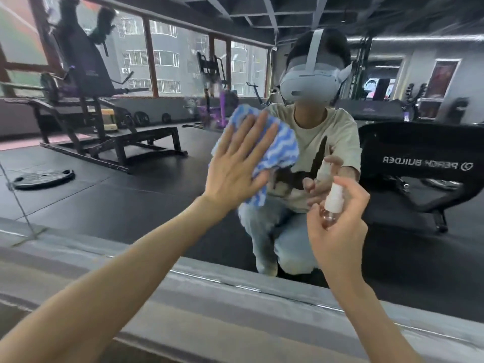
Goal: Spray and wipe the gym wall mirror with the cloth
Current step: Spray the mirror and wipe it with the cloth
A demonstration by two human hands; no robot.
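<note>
The wall mirror [131, 200] fills most of the view and reflects the gym and a crouching person. My left hand [235, 169] lies flat with straight, spread fingers, pressing a blue-and-white wavy-patterned cloth [277, 150] against the glass at centre. To its lower right, my right hand [337, 221] grips a small clear spray bottle [331, 205] with a white nozzle, held upright close to the mirror. The lower part of the bottle is hidden in my fingers.
A grey ledge [209, 292] runs along the mirror's bottom edge, sloping down to the right. Reflected in the glass are weight machines [86, 100], a weight plate [43, 178] on the black floor and a black padded bench [419, 158] at right.
</note>
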